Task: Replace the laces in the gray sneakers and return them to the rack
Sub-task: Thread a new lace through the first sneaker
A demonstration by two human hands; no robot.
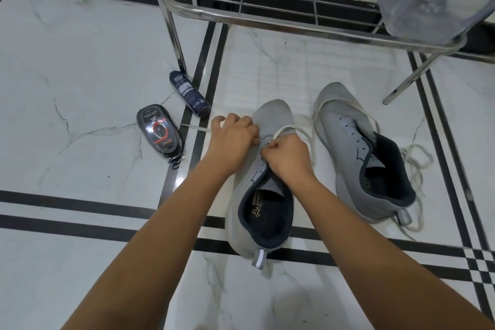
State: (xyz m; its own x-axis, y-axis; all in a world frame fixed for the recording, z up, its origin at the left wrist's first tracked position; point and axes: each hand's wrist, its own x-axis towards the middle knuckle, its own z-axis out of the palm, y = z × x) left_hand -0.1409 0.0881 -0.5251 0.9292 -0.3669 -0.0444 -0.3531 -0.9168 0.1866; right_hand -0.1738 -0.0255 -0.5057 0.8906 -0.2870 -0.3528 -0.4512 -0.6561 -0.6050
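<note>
Leftward, a spray can (189,94) and polish case (160,132) lie near the rack (175,37).

Both look like soft matt cloth: the left gray knit-mesh sneaker (270,118) and the right gray mesh sneaker (345,126). The flat white woven lace (284,129) is matt too. The tubular metal rack (267,19) is shiny chrome, and the white marble-look floor (80,61) is super glossy. The dark blue spray can (190,94) has a smooth sheen, and the black shoe-shine sponge (160,134) has a glossy plastic cover.
</note>
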